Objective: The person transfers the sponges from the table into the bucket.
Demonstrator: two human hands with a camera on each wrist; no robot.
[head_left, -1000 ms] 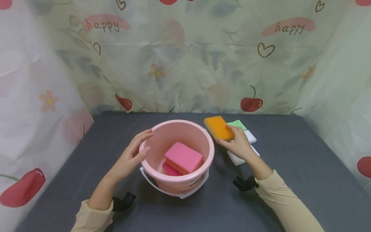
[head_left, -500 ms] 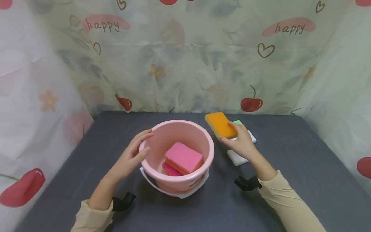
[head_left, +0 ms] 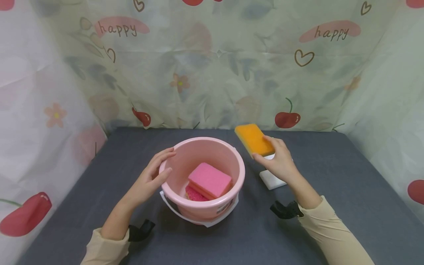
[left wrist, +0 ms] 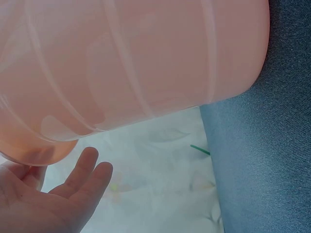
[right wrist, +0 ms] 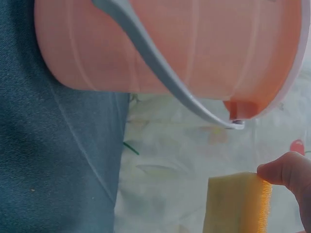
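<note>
In the head view, my left hand rests on the left rim of a pink bucket. The left wrist view shows two nearly straight fingers beside the outer wall. To the right of the bucket, my right hand pinches an orange sponge by its near edge, raised above the table. That sponge's pale yellow side shows in the right wrist view. Inside the bucket, a pink sponge lies on a darker pink one.
A white sponge lies on the dark cloth-covered table under my right hand, with another white piece partly hidden behind it. The bucket's white handle hangs down in front. Patterned curtains stand behind and at both sides.
My right hand has lifted the orange sponge and moved slightly away from me and to the right. It now covers the green sponge seen earlier. My left hand and the bucket stay put.
</note>
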